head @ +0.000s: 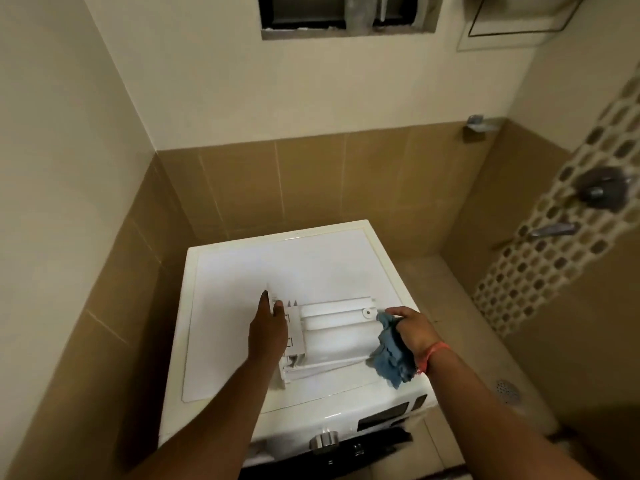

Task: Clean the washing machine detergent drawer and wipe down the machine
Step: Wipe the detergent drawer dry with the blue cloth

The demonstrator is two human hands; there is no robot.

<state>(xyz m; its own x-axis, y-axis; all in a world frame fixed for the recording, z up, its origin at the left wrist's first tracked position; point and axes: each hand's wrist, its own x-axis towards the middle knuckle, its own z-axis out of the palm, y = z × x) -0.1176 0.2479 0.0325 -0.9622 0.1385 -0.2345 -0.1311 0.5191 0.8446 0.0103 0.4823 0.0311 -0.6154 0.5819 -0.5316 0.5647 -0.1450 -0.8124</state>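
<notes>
The white detergent drawer (pixel 332 332) lies taken out on top of the white washing machine (pixel 235 282), its long side running left to right. My left hand (pixel 268 330) rests with straight fingers on the drawer's left end, by the printed markings. My right hand (pixel 414 329) grips a crumpled blue cloth (pixel 389 358) against the drawer's right end. The machine's front panel with a silver dial (pixel 323 439) and dark display (pixel 382 415) shows below.
The machine stands in a tiled corner, with walls close on the left and behind. To the right lie a tiled floor with a round drain (pixel 507 391), wall taps (pixel 602 188) and a patterned tile strip. A window (pixel 346 12) sits high on the back wall.
</notes>
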